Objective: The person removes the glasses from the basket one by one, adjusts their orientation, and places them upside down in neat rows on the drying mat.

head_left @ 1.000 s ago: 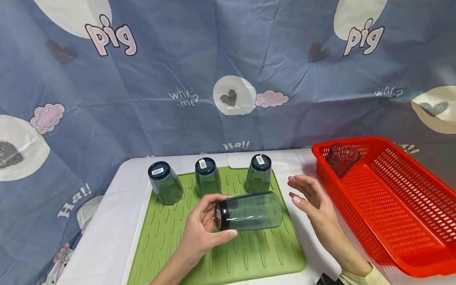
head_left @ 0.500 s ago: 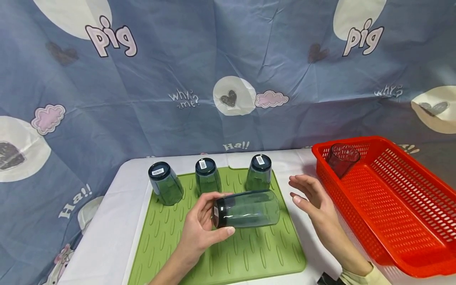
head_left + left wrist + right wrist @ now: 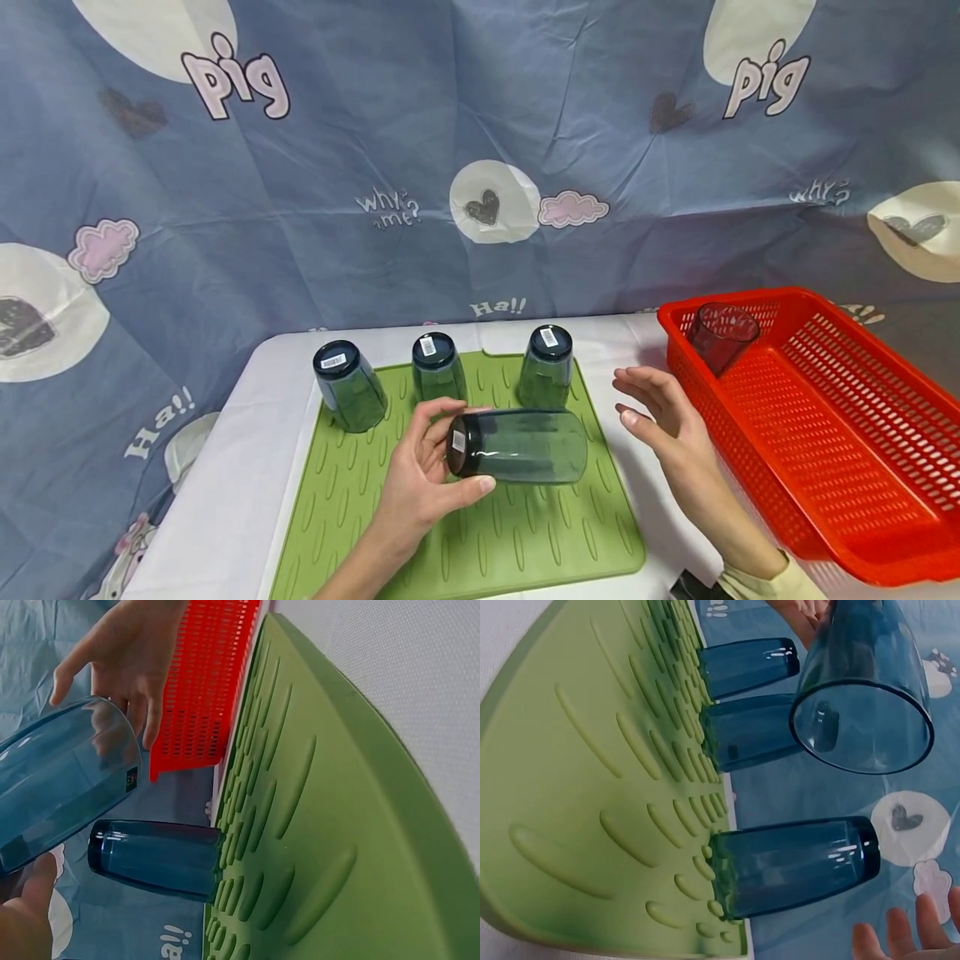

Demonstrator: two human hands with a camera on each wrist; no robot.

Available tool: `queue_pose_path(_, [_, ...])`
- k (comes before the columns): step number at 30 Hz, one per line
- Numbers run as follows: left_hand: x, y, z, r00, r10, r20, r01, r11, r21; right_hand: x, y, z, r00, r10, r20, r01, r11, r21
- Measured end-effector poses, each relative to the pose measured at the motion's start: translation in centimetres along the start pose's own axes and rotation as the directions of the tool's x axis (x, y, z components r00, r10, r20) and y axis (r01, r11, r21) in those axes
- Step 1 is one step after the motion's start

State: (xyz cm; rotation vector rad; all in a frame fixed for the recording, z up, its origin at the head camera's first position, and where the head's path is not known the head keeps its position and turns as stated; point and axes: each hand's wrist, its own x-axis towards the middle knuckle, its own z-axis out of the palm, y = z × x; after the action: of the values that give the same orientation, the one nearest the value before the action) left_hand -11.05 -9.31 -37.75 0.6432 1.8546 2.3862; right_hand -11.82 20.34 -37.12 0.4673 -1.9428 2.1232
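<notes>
My left hand grips a blue-tinted drinking glass by its base, thumb in front and fingers behind. The glass lies sideways in the air above the green ribbed mat, its mouth toward the right. In the right wrist view the round rim of the held glass faces the camera. My right hand hovers between the mat and the red basket, fingers relaxed and holding nothing. Three similar glasses stand upside down along the mat's back: a left one, a middle one and a right one.
A red perforated plastic basket stands on the right, with one glass leaning in its far left corner. The white-covered table ends at a patterned blue cloth behind.
The held glass has shifted slightly left and turned a little, so more of its labelled base shows. My right hand has drifted slightly right. The standing glasses have stayed put.
</notes>
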Motion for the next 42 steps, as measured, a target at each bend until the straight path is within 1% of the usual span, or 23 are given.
queue_pose_path(6, [-0.2, 0.3, -0.2, 1.000, -0.023, -0.017, 0.024, 0.999, 0.029, 0.0, 0.1, -0.1, 1.000, 0.008, -0.011, -0.008, 1.000, -0.011])
queue_pose_path(10, [-0.1, 0.4, -0.5, 0.999, -0.043, -0.029, 0.045, 0.995, 0.085, 0.1, 0.2, -0.4, 1.000, 0.019, 0.001, -0.019, 0.999, -0.026])
queue_pose_path(15, [-0.3, 0.8, -0.9, 0.996, -0.073, -0.055, 0.080, 0.985, 0.152, 0.1, 0.4, -0.6, 0.999, 0.041, 0.012, -0.040, 0.998, -0.055])
queue_pose_path(20, [-0.4, 1.2, -1.5, 0.990, -0.100, -0.104, 0.119, 0.971, 0.207, 0.2, 0.6, -0.7, 0.999, 0.040, 0.011, -0.040, 0.997, -0.069])
queue_pose_path(23, [-0.4, 1.6, -1.8, 0.987, -0.091, -0.130, 0.122, 0.960, 0.251, 0.2, 0.6, -0.7, 0.999, 0.038, 0.010, -0.037, 0.997, -0.070])
queue_pose_path(28, [-0.3, 2.6, -2.5, 0.989, -0.065, -0.132, 0.108, 0.931, 0.350, 0.2, 0.6, -0.6, 1.000, 0.022, 0.009, -0.022, 0.997, -0.073])
queue_pose_path(33, [-0.2, 3.5, -3.0, 0.988, -0.064, -0.141, 0.117, 0.906, 0.407, 0.2, 0.7, -0.6, 1.000, 0.000, 0.023, 0.002, 0.997, -0.074])
queue_pose_path(37, [-0.2, 3.8, -3.3, 0.989, -0.053, -0.140, 0.108, 0.898, 0.426, 0.3, 0.9, -0.8, 0.999, -0.004, 0.031, 0.006, 0.997, -0.073])
queue_pose_path(42, [-0.3, 4.1, -3.7, 0.991, -0.051, -0.121, 0.098, 0.900, 0.424, 0.4, 1.0, -0.9, 0.999, -0.021, 0.031, 0.023, 0.998, -0.058])
